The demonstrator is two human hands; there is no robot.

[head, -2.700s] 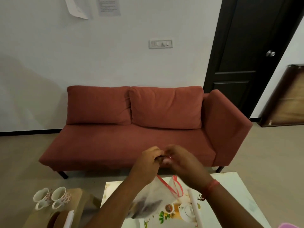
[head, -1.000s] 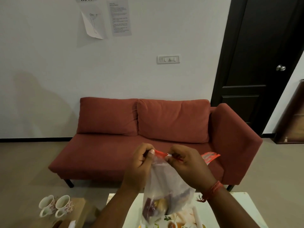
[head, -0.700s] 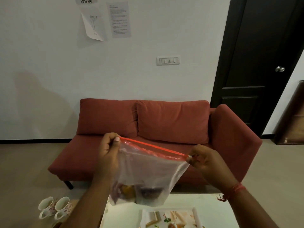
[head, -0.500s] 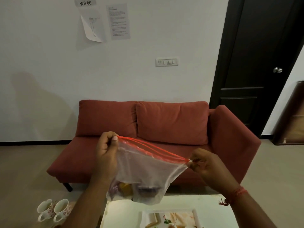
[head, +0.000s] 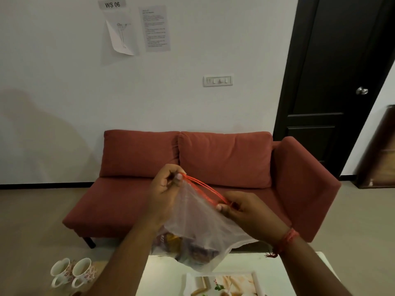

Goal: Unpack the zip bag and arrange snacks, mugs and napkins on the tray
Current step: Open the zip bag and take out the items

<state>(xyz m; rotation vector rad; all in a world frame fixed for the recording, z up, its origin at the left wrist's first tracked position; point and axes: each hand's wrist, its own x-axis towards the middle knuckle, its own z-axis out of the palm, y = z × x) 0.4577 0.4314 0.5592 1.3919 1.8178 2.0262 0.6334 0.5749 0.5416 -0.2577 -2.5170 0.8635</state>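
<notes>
Above the near edge of the white surface (head: 164,272), a clear zip bag (head: 201,223) is held in the air by both hands. Its red zip strip (head: 203,189) forms the long axis, slanting from upper left down to lower right, and its two tracks are seen parted between the hands, so the mouth faces up and away from the person. The left hand (head: 166,191) is pinched on the upper left end of the strip, thumb against fingers; the right hand (head: 245,210) is pinched on the lower right end in the same way. The bag's body hangs below, and the snacks (head: 188,246) are gathered in its lowest corner, just over the far edge of the surface. A printed tray (head: 224,283) lies on the surface below the bag, cut off by the bottom edge of the view. Two floral mugs (head: 72,272) stand side by side at lower left, well apart from the bag. Open floor separates the surface from a red sofa (head: 213,159), and room is free on both sides of the hands.
</notes>
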